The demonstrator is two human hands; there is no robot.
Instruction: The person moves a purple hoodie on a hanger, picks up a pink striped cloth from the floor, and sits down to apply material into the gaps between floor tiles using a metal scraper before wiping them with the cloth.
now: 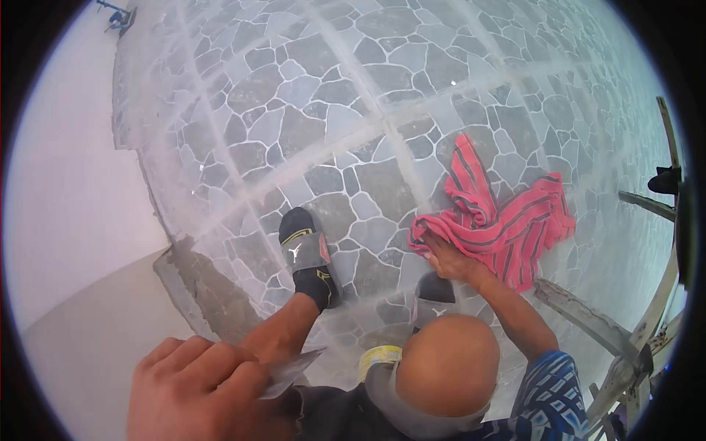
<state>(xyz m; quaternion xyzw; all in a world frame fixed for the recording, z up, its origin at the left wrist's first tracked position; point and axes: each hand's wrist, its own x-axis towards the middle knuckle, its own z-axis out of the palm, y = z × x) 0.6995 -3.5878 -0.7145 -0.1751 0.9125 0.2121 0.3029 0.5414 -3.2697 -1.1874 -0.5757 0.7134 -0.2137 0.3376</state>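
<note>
My left hand (pixel 198 389) is closed in the lower left, close to the camera. From it sticks out a thin grey blade-like piece (pixel 293 371) with a pointed end; its handle is hidden in my fist. My right hand (pixel 447 259) reaches down to the floor and grips the edge of a crumpled pink towel (pixel 507 231) with dark stripes. The fingertips are partly hidden in its folds. The towel lies spread on the stone-patterned floor (pixel 368 176), whose pale joint lines run between grey pieces.
My sandalled foot (pixel 307 257) stands left of centre, and my bent knee (pixel 448 360) fills the bottom middle. A pale wall (pixel 81 198) runs along the left. Wooden poles (pixel 588 320) stand at the right. A small blue object (pixel 118 16) is at the far upper left.
</note>
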